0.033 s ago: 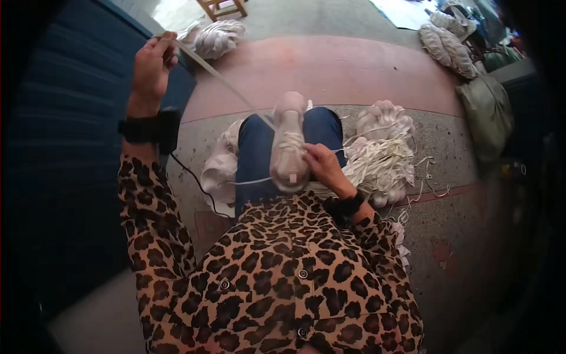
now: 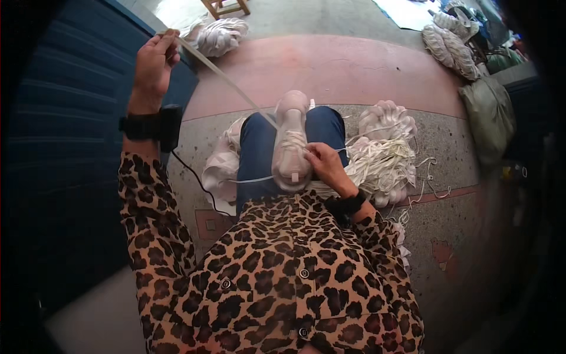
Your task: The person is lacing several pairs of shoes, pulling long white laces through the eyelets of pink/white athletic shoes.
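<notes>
A pale pinkish-white shoe (image 2: 286,168) rests lengthwise on my lap, laces criss-crossing its middle. Raised high at the upper left, my left hand (image 2: 157,62) pinches the end of a flat white shoelace (image 2: 227,79), which runs taut down to the shoe. My right hand (image 2: 327,165) is closed at the shoe's right side, fingertips against the lacing; what they pinch is hidden. Another stretch of lace (image 2: 254,179) trails off the shoe's left side across my thigh.
Loose white laces (image 2: 380,162) lie heaped over pale shoe parts (image 2: 386,118) on my right. More shoe parts (image 2: 219,177) are by my left leg. A blue panelled door (image 2: 76,88) stands at the left. Farther off are a bundle (image 2: 221,36), a wooden stool (image 2: 227,8) and a sack (image 2: 488,115).
</notes>
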A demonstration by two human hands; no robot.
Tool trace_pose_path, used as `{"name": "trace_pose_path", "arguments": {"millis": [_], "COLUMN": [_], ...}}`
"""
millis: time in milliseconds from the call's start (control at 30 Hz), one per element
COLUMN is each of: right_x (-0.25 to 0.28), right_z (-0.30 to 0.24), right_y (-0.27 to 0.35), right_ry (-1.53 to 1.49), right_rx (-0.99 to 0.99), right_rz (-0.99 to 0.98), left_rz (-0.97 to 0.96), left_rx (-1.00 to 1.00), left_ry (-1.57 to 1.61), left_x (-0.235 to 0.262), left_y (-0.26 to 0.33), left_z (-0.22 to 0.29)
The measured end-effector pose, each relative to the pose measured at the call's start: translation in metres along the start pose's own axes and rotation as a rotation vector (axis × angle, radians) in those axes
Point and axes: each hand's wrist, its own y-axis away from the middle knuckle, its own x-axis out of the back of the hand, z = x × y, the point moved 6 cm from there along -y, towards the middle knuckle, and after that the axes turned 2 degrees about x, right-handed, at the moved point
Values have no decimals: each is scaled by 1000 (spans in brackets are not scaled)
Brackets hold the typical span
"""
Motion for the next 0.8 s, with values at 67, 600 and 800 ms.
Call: {"name": "trace_pose_path", "arguments": {"millis": [67,600,800], "right_x": [3,-4,-8], "right_z": [0,-5,-5], "right_y": [-3,-19,-23], "right_ry": [17,85,-50], "right_rx": [-41,33,-14], "right_rz": [-15,-256,-268], "left_rz": [-2,-417,-516], "left_rx": [-16,-592,-410], "left_ry": [-37,-1149,-1229], "left_x": [-8,-80,-136], "left_y": [5,129,219], "left_z": [-1,-185,-210]}}
